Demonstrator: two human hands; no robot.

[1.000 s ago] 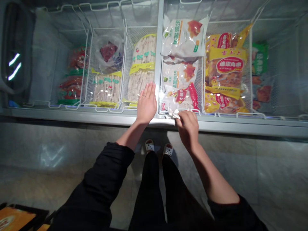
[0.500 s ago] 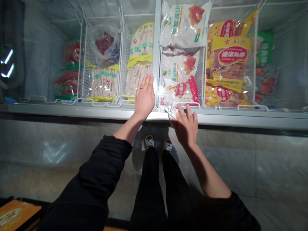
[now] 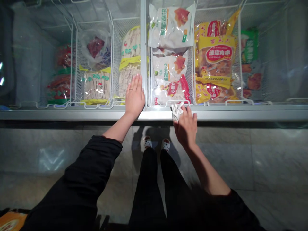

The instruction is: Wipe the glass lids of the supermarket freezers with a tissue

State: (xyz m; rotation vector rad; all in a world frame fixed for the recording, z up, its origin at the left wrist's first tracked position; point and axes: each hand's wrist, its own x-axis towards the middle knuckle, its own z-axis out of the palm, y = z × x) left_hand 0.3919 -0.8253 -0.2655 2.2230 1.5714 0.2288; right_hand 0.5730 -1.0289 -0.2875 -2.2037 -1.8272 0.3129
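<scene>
My right hand, fingers slightly spread, rests partly over white cloth at the freezer's near rim; left hand flat, fingers together. Step, apparently: wiping; next move wants even pressure.

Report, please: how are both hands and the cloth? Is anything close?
Left hand open, at front rim. Right hand on cloth, same rim. Wire loop near cloth's far edge.

A head-worn camera looks forward and down into a freezer. It sits near, above and before the freezer.
</scene>
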